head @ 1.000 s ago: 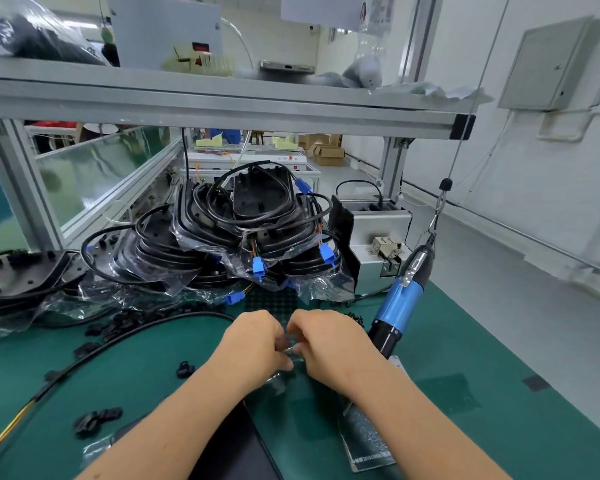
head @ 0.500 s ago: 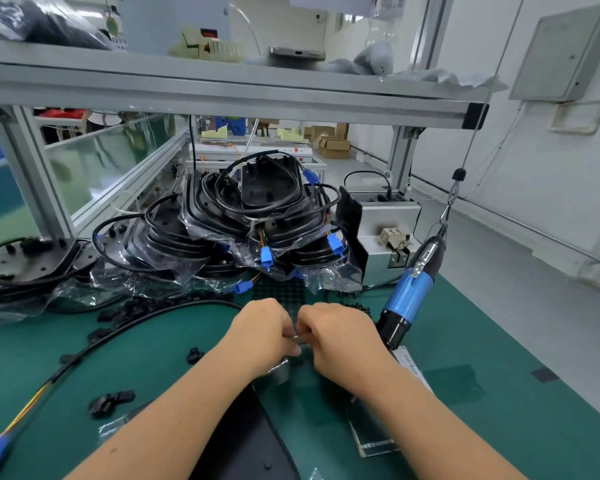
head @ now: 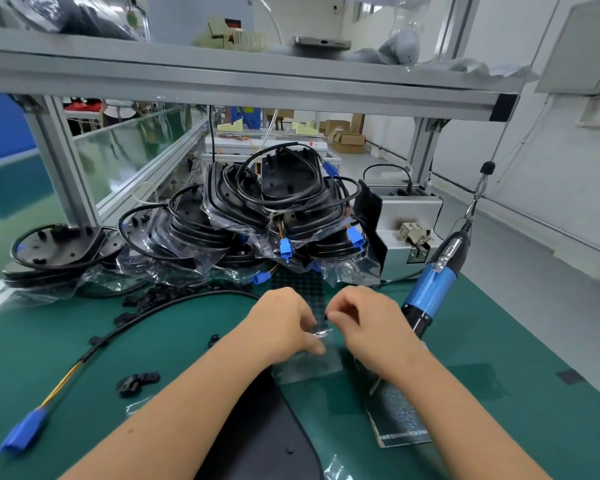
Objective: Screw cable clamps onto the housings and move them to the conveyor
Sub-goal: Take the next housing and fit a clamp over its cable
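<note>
My left hand (head: 281,323) and my right hand (head: 371,327) are close together above the green mat, both with curled fingers. The left pinches the edge of a small clear plastic bag (head: 321,333). A small black part (head: 326,316), likely a cable clamp, sits pinched at the right hand's thumb tip. A black housing (head: 264,438) lies under my left forearm at the front edge. Its black cable (head: 146,315) curves left and ends in a blue connector (head: 21,434). Loose black cable clamps (head: 137,382) lie on the mat.
A blue electric screwdriver (head: 433,292) hangs just right of my right hand. Behind the hands is a pile of bagged housings (head: 274,216), with a grey screw feeder (head: 406,220) to its right. More clamps (head: 174,292) are scattered at the back left. The conveyor (head: 129,150) runs beyond the frame.
My hands have drawn slightly apart. The camera has moved closer, and the blue connector has come into view at the lower left.
</note>
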Demonstrator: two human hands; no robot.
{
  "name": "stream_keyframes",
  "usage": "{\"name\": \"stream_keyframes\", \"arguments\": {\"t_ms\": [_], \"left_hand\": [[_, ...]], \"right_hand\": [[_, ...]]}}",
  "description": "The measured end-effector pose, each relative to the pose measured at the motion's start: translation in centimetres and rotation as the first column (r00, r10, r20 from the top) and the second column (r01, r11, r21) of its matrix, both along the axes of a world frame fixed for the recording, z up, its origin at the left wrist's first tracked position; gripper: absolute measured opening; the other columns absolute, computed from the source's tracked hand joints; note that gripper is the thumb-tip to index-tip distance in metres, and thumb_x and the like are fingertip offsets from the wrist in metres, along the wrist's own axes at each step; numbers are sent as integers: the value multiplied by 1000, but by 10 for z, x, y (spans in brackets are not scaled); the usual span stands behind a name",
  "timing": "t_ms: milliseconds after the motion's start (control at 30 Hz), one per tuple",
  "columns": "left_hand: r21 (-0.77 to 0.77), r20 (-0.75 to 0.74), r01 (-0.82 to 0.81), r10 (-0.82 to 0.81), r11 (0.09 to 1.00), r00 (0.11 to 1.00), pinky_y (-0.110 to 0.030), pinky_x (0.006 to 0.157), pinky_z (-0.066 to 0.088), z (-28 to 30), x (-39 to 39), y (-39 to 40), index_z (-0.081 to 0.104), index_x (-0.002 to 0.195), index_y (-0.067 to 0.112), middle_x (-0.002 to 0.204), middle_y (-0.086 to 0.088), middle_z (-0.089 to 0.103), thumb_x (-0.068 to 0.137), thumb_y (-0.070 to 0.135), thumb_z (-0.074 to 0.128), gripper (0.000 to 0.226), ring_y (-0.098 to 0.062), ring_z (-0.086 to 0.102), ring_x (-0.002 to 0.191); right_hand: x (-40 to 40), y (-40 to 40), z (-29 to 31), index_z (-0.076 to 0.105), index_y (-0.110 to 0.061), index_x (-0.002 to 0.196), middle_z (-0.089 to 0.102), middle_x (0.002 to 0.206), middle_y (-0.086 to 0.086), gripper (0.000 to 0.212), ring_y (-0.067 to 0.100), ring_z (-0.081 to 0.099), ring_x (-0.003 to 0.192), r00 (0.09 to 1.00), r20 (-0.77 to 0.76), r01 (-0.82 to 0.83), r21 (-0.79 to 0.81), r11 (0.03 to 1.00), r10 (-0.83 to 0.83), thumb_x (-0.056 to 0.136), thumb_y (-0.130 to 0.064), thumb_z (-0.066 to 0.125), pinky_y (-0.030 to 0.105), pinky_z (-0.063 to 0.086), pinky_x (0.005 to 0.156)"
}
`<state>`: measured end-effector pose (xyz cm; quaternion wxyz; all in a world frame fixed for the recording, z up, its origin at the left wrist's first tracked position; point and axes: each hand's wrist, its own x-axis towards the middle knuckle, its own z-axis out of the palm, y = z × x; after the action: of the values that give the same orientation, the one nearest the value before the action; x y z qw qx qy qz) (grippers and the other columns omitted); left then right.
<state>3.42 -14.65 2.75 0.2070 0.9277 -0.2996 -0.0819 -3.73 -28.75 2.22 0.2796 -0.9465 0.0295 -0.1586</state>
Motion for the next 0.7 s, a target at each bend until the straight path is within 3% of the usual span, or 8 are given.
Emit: {"name": "stream_keyframes", "arguments": {"t_ms": [67,133,233,333,533,700], "left_hand": [[-49,13,16,-15,999,1000,-18,80,45,9,-2,18,72,112,20,103,5,71,78,40,76,40,-9,63,95],[-151,24,-11,15,988,1000,-10,80,41,17,-4,46,71,115,25,111,12,71,86,36,69,31,0,62,97],[-249,15,-75,81,966,997,4,74,34,17,-11,97,74,108,30,103,23,69,91,28,64,20,15,58,87],[-307,-31,-129,126,943,992,4,77,37,4,-26,138,75,103,31,96,25,70,91,23,63,18,21,57,90],[-472,-222,-286,202,834,954,-21,89,48,-27,-50,173,71,96,46,93,33,69,93,23,60,25,15,61,94],[-508,-284,-303,175,806,943,-12,86,43,-37,-53,176,72,101,42,98,36,67,94,28,59,21,19,58,96]], "right_hand": [[-8,3,9,66,-14,78,64,71,-6,11,6,57,63,999,-51,23,310,951,-7,87,-10,63,24,51,66],[-19,9,15,67,-10,77,65,67,-1,12,5,57,58,990,-126,16,545,838,63,88,-7,63,21,51,55],[-30,30,20,67,-10,75,67,67,-1,14,6,58,59,966,-185,-19,647,762,181,88,-7,63,19,47,53],[-36,61,21,67,-11,72,68,67,2,16,6,58,58,940,-212,-94,596,797,269,86,-7,63,18,44,52],[-40,114,20,70,-22,71,69,71,-8,13,-2,53,57,925,-209,-260,264,929,318,83,-20,66,13,45,59],[-46,126,14,68,-28,72,66,68,-15,12,4,54,57,920,-274,-258,116,959,281,82,-27,64,18,45,57]]}}
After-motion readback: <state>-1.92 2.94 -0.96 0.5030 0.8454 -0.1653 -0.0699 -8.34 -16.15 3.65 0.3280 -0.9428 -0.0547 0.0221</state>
